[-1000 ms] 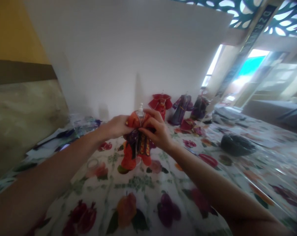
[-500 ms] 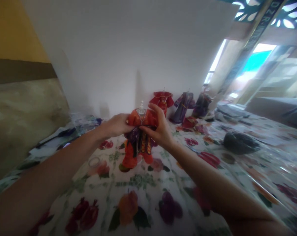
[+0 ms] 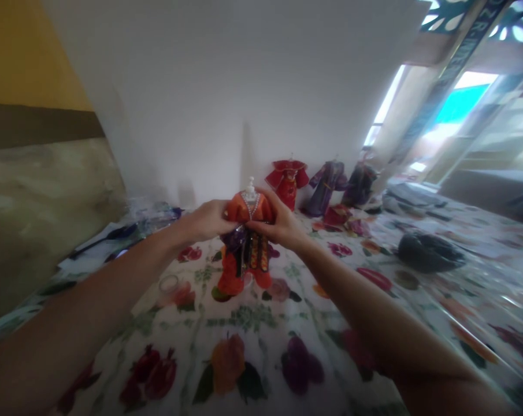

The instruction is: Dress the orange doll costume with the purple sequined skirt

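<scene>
On the fruit-print tablecloth point(image 3: 244, 323) before a white wall point(image 3: 244, 86), both hands seemingly pinch the miniature robe point(image 3: 246, 248).

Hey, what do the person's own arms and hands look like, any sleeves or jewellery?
Both forearms are bare up to the frame's edge, with no sleeves in view. The left hand and right hand wear no gloves; no watch or bracelet shows. Rings are too blurred to judge.
</scene>
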Demonstrator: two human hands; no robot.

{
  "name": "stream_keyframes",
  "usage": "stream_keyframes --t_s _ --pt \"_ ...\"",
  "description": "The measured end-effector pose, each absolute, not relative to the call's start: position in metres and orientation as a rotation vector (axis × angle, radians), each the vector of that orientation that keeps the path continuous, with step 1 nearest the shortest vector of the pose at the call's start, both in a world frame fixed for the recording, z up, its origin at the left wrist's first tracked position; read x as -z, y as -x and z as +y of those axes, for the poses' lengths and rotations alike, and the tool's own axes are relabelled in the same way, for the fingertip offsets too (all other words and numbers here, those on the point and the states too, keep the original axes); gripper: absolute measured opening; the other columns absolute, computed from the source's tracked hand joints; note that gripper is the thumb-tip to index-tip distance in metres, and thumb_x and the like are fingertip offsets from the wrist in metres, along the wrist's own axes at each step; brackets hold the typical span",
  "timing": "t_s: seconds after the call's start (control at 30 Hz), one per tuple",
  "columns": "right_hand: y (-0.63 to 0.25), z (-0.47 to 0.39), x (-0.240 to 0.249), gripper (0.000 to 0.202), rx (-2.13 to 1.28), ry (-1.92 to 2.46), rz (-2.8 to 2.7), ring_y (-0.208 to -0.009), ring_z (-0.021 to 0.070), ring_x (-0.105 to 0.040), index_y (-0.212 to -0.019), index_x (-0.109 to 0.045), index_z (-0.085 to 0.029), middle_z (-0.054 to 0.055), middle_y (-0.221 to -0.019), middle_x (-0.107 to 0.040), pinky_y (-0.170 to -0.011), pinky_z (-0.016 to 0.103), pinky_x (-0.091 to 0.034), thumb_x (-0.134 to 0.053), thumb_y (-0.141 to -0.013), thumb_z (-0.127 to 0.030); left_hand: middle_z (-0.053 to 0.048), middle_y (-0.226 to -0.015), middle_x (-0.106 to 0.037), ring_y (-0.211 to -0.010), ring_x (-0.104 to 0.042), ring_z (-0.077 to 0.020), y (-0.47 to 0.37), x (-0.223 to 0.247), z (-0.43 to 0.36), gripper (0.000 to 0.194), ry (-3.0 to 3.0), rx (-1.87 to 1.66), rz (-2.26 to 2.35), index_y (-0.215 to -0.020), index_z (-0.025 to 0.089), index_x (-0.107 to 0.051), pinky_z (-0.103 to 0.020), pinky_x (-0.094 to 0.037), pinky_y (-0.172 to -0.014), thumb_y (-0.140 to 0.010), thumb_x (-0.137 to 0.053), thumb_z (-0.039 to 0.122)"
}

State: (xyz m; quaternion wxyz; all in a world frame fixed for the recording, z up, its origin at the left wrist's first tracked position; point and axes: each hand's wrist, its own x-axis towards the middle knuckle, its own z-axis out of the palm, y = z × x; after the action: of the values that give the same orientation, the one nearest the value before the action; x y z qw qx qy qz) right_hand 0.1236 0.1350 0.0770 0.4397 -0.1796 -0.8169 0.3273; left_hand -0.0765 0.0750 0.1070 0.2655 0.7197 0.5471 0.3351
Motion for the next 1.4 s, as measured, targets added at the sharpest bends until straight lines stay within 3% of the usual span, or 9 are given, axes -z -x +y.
stream_keyframes --t_s 0.33,0.47,0.57,0.73,0.97,1.07,1.17,1.27,1.4 --pt "-0.123 0.139 -0.074 0.072 -0.825 0.439 -1.998 -0.109 0.0249 -0.063 -0.139 -0.042 -0.018 0.011 -0.124 -0.062 -0.099 0.041 -0.051 -0.075 -0.077 -0.034 -0.006 -0.088 -0.071 -0.080 -0.068 -0.0193 0.079 -0.104 0.072 0.032 -1.925 -0.875 1.358 -0.105 0.014 -0.067 -0.029 -0.054 -0.072 -0.075 -0.065 0.024" --pt "-0.123 0.141 -0.070 0.073 -0.887 0.431 -1.970 -0.112 0.0256 -0.062 -0.141 -0.040 -0.020 0.011 -0.127 -0.061 -0.100 0.042 -0.050 -0.074 -0.078 -0.035 0.000 -0.073 -0.065 -0.052 -0.058 -0.0102 0.083 -0.099 0.063 0.035 -1.784 -1.037 1.401 -0.115 0.018 -0.060 -0.020 -0.045 -0.049 -0.085 -0.062 0.035" --pt "-0.124 0.143 -0.068 0.075 -0.919 0.421 -1.961 -0.114 0.0264 -0.062 -0.143 -0.037 -0.022 0.011 -0.128 -0.061 -0.101 0.044 -0.050 -0.074 -0.079 -0.037 0.003 -0.067 -0.060 -0.039 -0.047 -0.0069 0.081 -0.090 0.051 0.026 -1.659 -1.365 1.464 -0.106 0.021 -0.057 -0.018 -0.032 -0.037 -0.090 -0.058 0.041" --pt "-0.124 0.143 -0.066 0.073 -0.871 0.401 -1.969 -0.118 0.0268 -0.060 -0.142 -0.039 -0.024 0.009 -0.130 -0.059 -0.106 0.045 -0.047 -0.074 -0.079 -0.036 0.006 -0.060 -0.049 -0.042 -0.047 -0.0074 0.069 -0.067 0.031 0.018 -1.695 -1.541 1.373 -0.095 0.021 -0.057 -0.019 -0.034 -0.040 -0.093 -0.054 0.039" --pt "-0.125 0.140 -0.066 0.074 -0.910 0.418 -1.940 -0.107 0.0255 -0.064 -0.143 -0.039 -0.024 0.008 -0.121 -0.063 -0.100 0.045 -0.051 -0.075 -0.079 -0.036 0.000 -0.072 -0.059 -0.058 -0.051 -0.0112 0.063 -0.047 0.030 0.029 -1.736 -1.442 1.365 -0.090 0.017 -0.062 -0.023 -0.040 -0.053 -0.097 -0.045 0.039" --pt "-0.126 0.140 -0.065 0.075 -0.960 0.421 -1.922 -0.103 0.0250 -0.065 -0.143 -0.039 -0.025 0.008 -0.118 -0.064 -0.096 0.045 -0.053 -0.076 -0.079 -0.036 -0.002 -0.081 -0.063 -0.069 -0.056 -0.0143 0.067 -0.041 0.037 0.033 -1.703 -1.494 1.431 -0.121 0.017 -0.060 -0.025 -0.044 -0.063 -0.097 -0.044 0.034" --pt "-0.126 0.141 -0.065 0.076 -0.963 0.434 -1.922 -0.104 0.0255 -0.065 -0.143 -0.039 -0.025 0.008 -0.119 -0.064 -0.097 0.046 -0.052 -0.077 -0.078 -0.036 -0.005 -0.101 -0.068 -0.091 -0.061 -0.0175 0.069 -0.036 0.045 0.046 -1.713 -1.510 1.441 -0.140 0.020 -0.049 -0.030 -0.046 -0.083 -0.095 -0.047 0.028" --pt "-0.125 0.141 -0.066 0.074 -0.970 0.417 -1.915 -0.102 0.0251 -0.066 -0.141 -0.041 -0.025 0.008 -0.117 -0.065 -0.096 0.045 -0.053 -0.077 -0.077 -0.035 -0.007 -0.128 -0.062 -0.117 -0.057 -0.0199 0.068 -0.034 0.053 0.052 -1.681 -1.560 1.240 -0.146 0.023 -0.042 -0.034 -0.041 -0.102 -0.095 -0.047 0.026" --pt "-0.123 0.138 -0.067 0.071 -0.999 0.441 -1.910 -0.098 0.0246 -0.067 -0.139 -0.043 -0.027 0.007 -0.114 -0.066 -0.091 0.044 -0.055 -0.077 -0.077 -0.035 -0.007 -0.141 -0.054 -0.131 -0.049 -0.0211 0.064 -0.035 0.061 0.050 -1.629 -1.626 1.101 -0.140 0.025 -0.045 -0.035 -0.040 -0.107 -0.090 -0.048 0.018"
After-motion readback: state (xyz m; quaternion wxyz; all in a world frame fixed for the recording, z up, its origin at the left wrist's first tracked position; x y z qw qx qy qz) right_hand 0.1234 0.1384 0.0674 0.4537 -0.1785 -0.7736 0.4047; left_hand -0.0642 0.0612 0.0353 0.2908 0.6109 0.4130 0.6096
